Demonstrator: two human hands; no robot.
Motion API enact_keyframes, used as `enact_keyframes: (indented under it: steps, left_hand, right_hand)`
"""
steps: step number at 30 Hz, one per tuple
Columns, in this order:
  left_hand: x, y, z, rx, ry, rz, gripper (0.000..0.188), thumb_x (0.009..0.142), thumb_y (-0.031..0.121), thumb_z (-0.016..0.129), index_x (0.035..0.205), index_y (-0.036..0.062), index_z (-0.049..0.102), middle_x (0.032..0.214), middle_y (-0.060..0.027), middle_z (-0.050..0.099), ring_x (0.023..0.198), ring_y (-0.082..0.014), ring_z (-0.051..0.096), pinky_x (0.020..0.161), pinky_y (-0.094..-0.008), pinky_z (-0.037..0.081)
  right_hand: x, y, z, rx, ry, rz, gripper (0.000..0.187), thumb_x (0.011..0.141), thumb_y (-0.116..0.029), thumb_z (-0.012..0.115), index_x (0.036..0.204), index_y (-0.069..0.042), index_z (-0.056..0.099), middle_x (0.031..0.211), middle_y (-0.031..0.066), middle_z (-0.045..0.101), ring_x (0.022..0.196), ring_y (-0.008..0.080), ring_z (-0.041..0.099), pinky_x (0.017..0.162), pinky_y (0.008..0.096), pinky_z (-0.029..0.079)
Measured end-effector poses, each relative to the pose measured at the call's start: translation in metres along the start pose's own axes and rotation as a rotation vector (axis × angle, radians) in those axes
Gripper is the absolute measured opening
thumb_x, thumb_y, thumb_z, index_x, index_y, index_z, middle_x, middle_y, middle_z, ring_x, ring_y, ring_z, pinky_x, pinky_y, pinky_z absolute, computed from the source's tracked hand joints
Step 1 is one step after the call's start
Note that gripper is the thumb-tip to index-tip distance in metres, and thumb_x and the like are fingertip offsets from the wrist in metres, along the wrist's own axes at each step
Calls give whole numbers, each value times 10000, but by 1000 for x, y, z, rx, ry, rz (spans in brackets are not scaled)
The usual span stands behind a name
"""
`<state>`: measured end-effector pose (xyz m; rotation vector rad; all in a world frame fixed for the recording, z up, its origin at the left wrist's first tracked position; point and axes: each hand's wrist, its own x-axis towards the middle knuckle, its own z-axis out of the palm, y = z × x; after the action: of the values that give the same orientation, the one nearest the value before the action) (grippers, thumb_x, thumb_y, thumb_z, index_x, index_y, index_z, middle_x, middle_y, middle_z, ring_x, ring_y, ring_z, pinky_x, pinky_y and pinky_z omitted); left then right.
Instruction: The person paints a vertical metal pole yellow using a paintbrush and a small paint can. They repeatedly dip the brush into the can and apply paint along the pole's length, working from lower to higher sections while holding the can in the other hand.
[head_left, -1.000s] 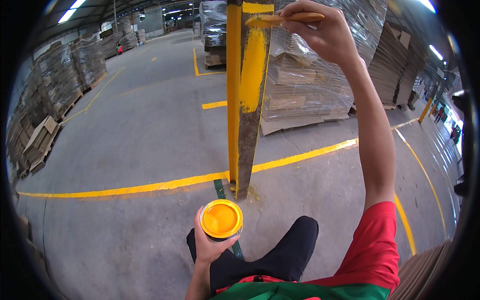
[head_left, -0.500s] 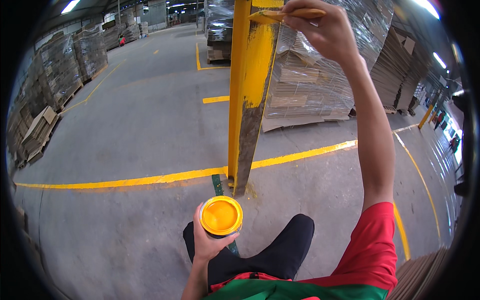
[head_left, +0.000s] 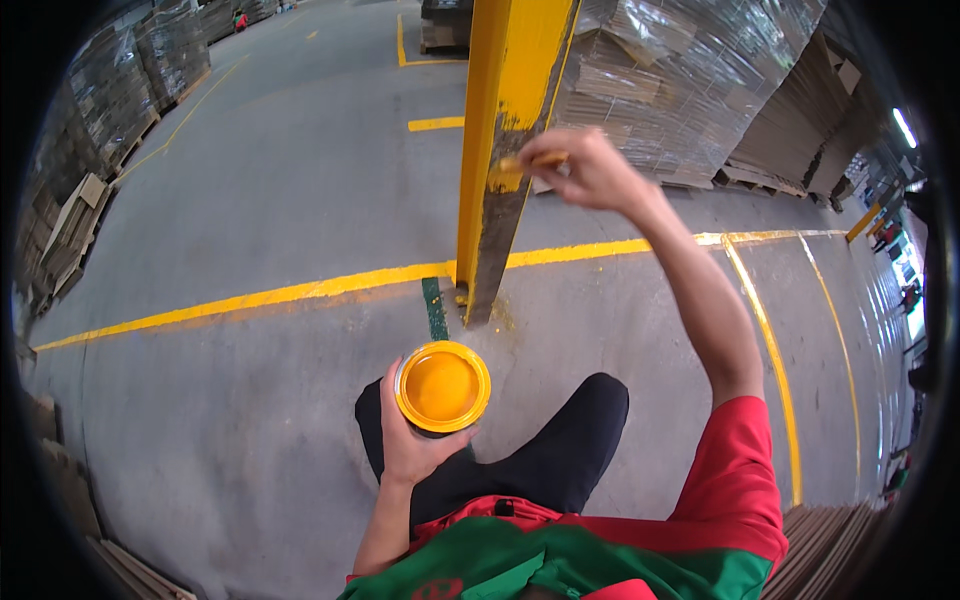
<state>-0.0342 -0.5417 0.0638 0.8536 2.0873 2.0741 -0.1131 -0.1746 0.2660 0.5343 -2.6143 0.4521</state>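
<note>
In my left hand (head_left: 412, 446) is an open paint can (head_left: 442, 388) with yellow paint inside, held upright above my lap. My right hand (head_left: 590, 172) grips a paintbrush (head_left: 540, 161), its bristle end against the face of a steel post (head_left: 480, 215). Above the brush, that face is coated yellow, with a ragged lower edge. Lower down it shows bare grey-brown metal, apart from a small yellow patch at the brush. The post's left side is yellow down to near its foot.
A yellow floor line (head_left: 330, 287) runs across past the post's foot, and a short green strip (head_left: 434, 308) meets it. Wrapped cardboard stacks (head_left: 660, 90) stand behind the post to the right. More pallet stacks (head_left: 115, 90) line the left. Flat cardboard (head_left: 825, 545) lies at lower right.
My right hand has come down the post with the brush, from the coated upper part to the bare part. The view has tilted downward, and the can stays in my left hand.
</note>
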Motion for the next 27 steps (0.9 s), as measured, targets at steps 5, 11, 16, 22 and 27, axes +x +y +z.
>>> enact_keyframes:
  steps: [5, 11, 16, 22, 27]
  left_hand:
    - [-3, 0, 4, 42, 2, -54, 1192, 579, 160, 999, 1521, -17, 290, 1409, -162, 499, 1331, -281, 520, 1140, -413, 408]
    - [-3, 0, 10, 78, -7, -75, 1195, 582, 158, 999, 1525, -13, 286, 1415, -157, 494, 1336, -281, 516, 1144, -407, 404]
    - [-5, -4, 10, -24, -38, -36, 1213, 591, 92, 983, 1556, -2, 253, 1465, -152, 490, 1376, -279, 502, 1179, -417, 396]
    - [-8, -8, 8, 31, -25, -50, 1208, 602, 101, 983, 1562, 7, 255, 1471, -158, 484, 1380, -282, 497, 1175, -422, 399]
    - [-10, -3, 11, 43, -18, -41, 1210, 601, 109, 987, 1559, 5, 255, 1468, -155, 486, 1373, -282, 502, 1176, -421, 398]
  right_hand:
    - [21, -20, -71, -360, 342, -318, 282, 880, 60, 719, 1119, -85, 754, 1041, 91, 783, 945, 195, 764, 800, 310, 655]
    - [21, -37, -94, -607, 721, -514, 157, 821, 53, 769, 964, -2, 736, 952, 135, 762, 843, 247, 756, 707, 310, 596]
    - [-9, -7, -5, -691, 527, -560, 250, 773, 10, 718, 995, -55, 626, 1092, 80, 694, 825, 172, 695, 630, 281, 620]
    - [-79, 15, 104, -423, 270, -354, 265, 743, -10, 691, 989, -49, 600, 1029, 116, 672, 792, 237, 691, 627, 353, 601]
    - [-83, 15, 113, -153, -197, -152, 257, 746, -2, 658, 988, -47, 583, 863, 128, 616, 800, 345, 680, 648, 458, 568]
